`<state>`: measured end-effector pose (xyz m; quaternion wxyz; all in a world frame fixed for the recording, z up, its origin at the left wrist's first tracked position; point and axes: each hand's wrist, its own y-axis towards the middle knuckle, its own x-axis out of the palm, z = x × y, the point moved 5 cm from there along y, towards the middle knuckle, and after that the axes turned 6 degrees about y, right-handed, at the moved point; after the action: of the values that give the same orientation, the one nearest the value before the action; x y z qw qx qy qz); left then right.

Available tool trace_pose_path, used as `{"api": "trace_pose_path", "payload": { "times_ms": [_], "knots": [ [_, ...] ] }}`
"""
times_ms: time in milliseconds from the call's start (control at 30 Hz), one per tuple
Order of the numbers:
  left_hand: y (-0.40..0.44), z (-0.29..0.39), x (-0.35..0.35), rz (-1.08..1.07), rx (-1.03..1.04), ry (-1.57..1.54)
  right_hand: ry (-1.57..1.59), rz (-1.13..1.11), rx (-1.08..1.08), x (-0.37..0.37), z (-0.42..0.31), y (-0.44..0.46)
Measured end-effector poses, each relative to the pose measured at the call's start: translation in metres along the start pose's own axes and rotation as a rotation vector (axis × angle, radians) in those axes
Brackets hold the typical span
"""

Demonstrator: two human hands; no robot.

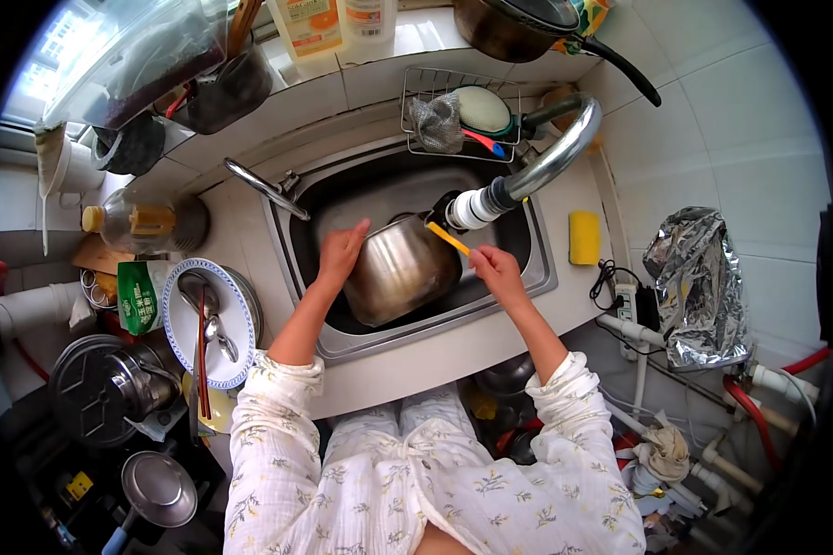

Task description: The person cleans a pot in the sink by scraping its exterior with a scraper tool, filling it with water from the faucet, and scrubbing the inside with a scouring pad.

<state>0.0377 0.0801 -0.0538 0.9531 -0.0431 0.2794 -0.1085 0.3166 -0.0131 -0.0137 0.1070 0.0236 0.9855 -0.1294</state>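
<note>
A worn stainless steel pot (pixel 403 271) is tilted on its side in the sink (pixel 366 199). My left hand (pixel 342 254) grips the pot at its left side, with some fingers hidden behind it. In my closed right hand (pixel 497 273) is a slim tool with a yellow handle (pixel 449 238). Its far end reaches to the pot's upper right edge, and I cannot make out its head. Just above that end hangs the faucet's white nozzle (pixel 475 209), on a curved chrome spout (pixel 565 139).
A wire rack (pixel 416 85) with scrubbers sits behind the sink. A second chrome tap (pixel 264 188) stands at the left. Plates with spoons and chopsticks (pixel 202 361) lie left of the counter. A yellow sponge (pixel 584 238) and a foil-covered object (pixel 699 287) are on the right.
</note>
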Motion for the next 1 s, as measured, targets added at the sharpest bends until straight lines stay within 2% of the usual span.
{"api": "trace_pose_path", "payload": {
  "times_ms": [33,133,267,533,633,733,833,933,1000],
  "knots": [
    [-0.003,0.000,0.004,-0.004,-0.006,0.015,-0.131,-0.010,-0.134,0.006,-0.016,0.002],
    [-0.008,0.001,0.008,0.003,-0.003,0.080,-0.294,0.137,-0.255,0.011,-0.027,0.011],
    [-0.012,0.010,0.012,0.019,-0.012,0.125,-0.450,0.218,-0.250,0.011,-0.021,0.010],
    [-0.014,0.017,0.008,0.033,0.009,0.160,-0.321,0.214,-0.244,0.012,-0.009,0.002],
    [-0.011,0.012,0.009,0.014,0.008,0.161,-0.221,0.188,-0.120,0.014,0.004,-0.002],
    [-0.006,0.003,0.011,0.033,-0.023,0.136,-0.112,0.161,-0.084,0.023,0.004,0.013],
    [-0.003,-0.002,0.002,0.060,-0.060,0.097,-0.136,0.175,-0.108,0.027,0.011,0.004],
    [0.002,-0.002,-0.003,0.100,-0.070,0.048,-0.163,0.250,0.002,0.005,0.027,-0.013],
    [0.002,-0.003,-0.006,0.099,-0.065,0.050,-0.177,0.219,-0.129,0.013,0.003,-0.005]
  ]
}}
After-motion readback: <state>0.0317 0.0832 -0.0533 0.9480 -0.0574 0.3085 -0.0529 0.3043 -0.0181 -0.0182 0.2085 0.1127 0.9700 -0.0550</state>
